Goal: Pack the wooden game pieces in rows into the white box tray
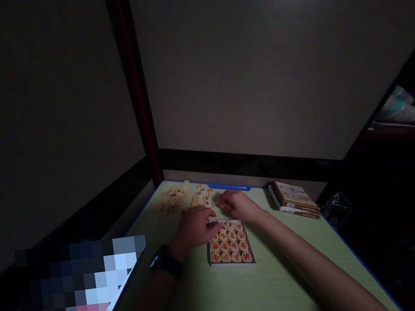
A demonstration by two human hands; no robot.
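A shallow box (233,265) on the table holds rows of round wooden Chinese chess pieces (234,246), mostly with red characters and some dark ones near its far edge. My left hand (197,227) is bent over the box's far left corner, thumb and fingers curled around something I cannot make out. Just beyond the box, my right hand (236,204) pinches a Chinese chess piece, seen edge-on, beside the loose pieces. Those loose Chinese chess pieces (175,198) lie scattered and partly piled at the table's far left; my left hand hides some.
The pale green table (278,268) has a blue edge and stands against the wall. Stacked boxes (295,197) lie at its right, with a dark clear-sided object (337,209) beyond the edge. A pixelated area covers the lower left.
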